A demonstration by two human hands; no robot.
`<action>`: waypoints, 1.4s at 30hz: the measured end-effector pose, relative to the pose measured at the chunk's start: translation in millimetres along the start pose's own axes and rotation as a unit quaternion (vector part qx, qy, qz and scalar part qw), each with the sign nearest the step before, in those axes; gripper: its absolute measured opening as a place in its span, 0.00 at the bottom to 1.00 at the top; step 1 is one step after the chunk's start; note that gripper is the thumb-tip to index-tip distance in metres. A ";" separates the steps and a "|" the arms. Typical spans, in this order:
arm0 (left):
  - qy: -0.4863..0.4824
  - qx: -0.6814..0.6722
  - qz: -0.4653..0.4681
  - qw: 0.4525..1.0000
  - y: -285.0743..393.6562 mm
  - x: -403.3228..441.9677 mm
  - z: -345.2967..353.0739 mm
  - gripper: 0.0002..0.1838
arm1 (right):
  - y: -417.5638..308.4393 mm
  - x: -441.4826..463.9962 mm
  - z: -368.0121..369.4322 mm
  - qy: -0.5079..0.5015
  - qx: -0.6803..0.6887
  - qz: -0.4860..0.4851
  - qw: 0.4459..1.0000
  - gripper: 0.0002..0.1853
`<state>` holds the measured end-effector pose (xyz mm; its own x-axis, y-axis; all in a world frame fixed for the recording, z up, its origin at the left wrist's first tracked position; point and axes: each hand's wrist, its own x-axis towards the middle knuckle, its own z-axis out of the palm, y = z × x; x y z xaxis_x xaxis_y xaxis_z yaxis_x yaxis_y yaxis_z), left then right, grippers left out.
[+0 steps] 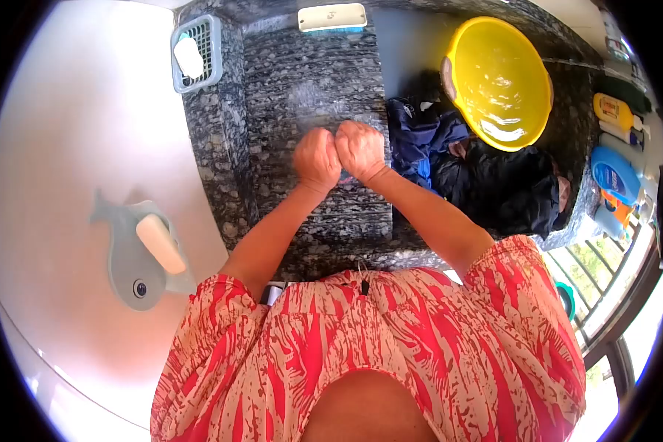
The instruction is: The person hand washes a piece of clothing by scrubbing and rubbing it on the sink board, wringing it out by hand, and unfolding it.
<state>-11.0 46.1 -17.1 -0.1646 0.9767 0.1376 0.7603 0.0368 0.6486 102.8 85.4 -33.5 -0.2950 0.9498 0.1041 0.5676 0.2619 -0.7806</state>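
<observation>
My left hand (317, 158) and my right hand (361, 149) are both closed, knuckles up, side by side and touching. They are over the ribbed dark granite washboard (309, 81) in front of my body. A small bluish-red patch shows just below my wrists; I cannot make out what it is. Whatever the curled fingers hold, if anything, is hidden. Close to my right hand, a heap of dark blue and black clothes (486, 184) lies in the basin to the right.
A yellow plastic basin (501, 81) leans at the back right. Bottles, one of them blue (616, 175), line the right edge. A grey soap basket (212, 55) and a scrubbing brush (332, 17) are at the back. On the left, a fish-shaped holder (136, 261) bears a soap bar (160, 243).
</observation>
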 end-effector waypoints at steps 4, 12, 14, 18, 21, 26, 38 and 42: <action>0.010 0.041 -0.028 0.999 -0.4 -0.7 3.3 0.08 | 2.2 2.1 5.6 -0.046 -0.105 -0.014 0.993 0.08; 0.152 -0.393 -0.482 0.768 -38.4 -2.0 3.6 0.16 | -13.7 -23.5 -49.9 -0.126 0.096 0.071 0.985 0.26; 0.070 -0.422 -0.507 0.748 -22.3 -6.0 -28.7 0.20 | -21.1 -26.6 -50.4 -0.117 0.112 0.028 0.986 0.22; -0.040 -0.380 -0.474 0.794 -41.2 -12.5 -69.0 0.24 | -83.2 -6.9 -88.8 -0.132 0.196 -0.229 0.944 0.15; 0.038 -0.566 -0.411 0.714 -47.0 -16.2 -75.2 0.20 | -123.4 15.8 -118.5 -0.163 0.254 -0.313 0.900 0.13; 0.021 -0.570 -0.394 0.721 -35.1 -25.5 -74.3 0.17 | -126.6 66.6 -135.0 -0.120 0.364 -0.275 0.882 0.17; -0.020 0.093 -0.178 0.979 -38.4 -66.4 -75.8 0.13 | 278.6 91.0 -204.2 0.103 -0.292 0.180 0.934 0.20; -0.026 0.009 -0.225 0.974 -15.7 -19.3 -71.1 0.25 | 222.9 93.8 -195.3 0.120 0.212 0.348 0.905 0.23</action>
<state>-64.5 11.7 23.3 -0.4512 0.8707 -0.1958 0.6299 0.4661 0.6213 351.8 266.3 -77.3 0.2239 0.8831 -0.4124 0.1906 -0.4546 -0.8701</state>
